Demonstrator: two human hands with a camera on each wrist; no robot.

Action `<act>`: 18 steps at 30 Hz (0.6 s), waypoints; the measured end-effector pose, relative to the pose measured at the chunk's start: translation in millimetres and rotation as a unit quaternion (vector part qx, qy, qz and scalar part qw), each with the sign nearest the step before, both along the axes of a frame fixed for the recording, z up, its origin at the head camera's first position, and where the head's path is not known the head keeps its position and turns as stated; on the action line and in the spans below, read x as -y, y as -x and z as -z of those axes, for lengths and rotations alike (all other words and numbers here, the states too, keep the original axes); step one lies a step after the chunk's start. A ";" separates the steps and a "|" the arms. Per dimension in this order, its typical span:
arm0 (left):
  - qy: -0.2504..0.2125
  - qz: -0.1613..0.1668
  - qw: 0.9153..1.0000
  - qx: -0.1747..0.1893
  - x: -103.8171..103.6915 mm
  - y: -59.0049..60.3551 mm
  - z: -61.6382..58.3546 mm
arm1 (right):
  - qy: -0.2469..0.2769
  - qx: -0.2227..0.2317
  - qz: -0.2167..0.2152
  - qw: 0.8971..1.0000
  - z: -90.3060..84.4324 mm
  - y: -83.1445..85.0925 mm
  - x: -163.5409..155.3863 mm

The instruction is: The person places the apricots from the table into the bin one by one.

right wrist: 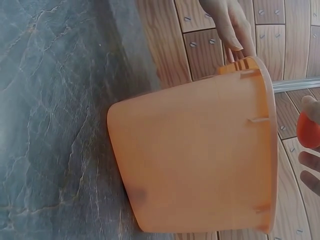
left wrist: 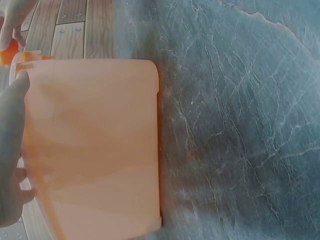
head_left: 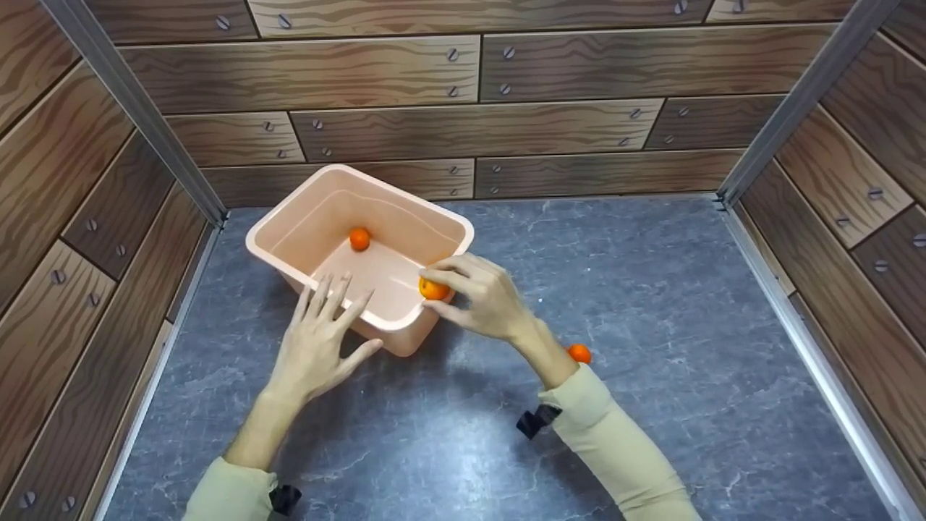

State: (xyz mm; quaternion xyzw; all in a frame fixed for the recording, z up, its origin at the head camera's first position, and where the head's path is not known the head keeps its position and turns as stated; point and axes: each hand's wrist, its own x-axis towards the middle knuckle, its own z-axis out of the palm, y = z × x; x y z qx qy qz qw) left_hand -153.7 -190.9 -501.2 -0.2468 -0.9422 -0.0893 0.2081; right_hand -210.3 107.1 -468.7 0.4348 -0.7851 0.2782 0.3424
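Observation:
A pale peach plastic tub [head_left: 405, 340] stands on the blue-grey marbled surface, its top facing up. My right hand [head_left: 481, 295] pinches an orange fruit [head_left: 432, 288] between thumb and fingers, just over the tub's right rim; in the right wrist view this fruit [right wrist: 308, 131] shows above the rim. Spread and straight, the fingers of my left hand [head_left: 311, 354] lie at the tub's near rim, with the thumb apart. Inside the tub, a small orange-red fruit [head_left: 359, 239] rests on the bottom near the back wall.
Another orange-red fruit [head_left: 579, 353] lies on the marbled surface, partly hidden by my right forearm. Wood-patterned panels [head_left: 564, 69] wall in the back and both sides, with metal strips [head_left: 810, 325] along the edges.

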 end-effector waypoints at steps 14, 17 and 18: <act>0.000 0.003 1.000 -0.007 -0.3 -0.4 0.5 | -0.066 0.005 0.013 0.998 2.6 17.2 17.9; -0.003 0.004 1.000 -0.009 -0.3 -0.2 1.0 | -0.080 0.006 0.015 0.997 3.9 19.7 20.2; -0.004 0.005 1.000 -0.010 -0.3 -0.1 1.0 | -0.083 0.007 0.015 0.996 4.3 20.6 20.9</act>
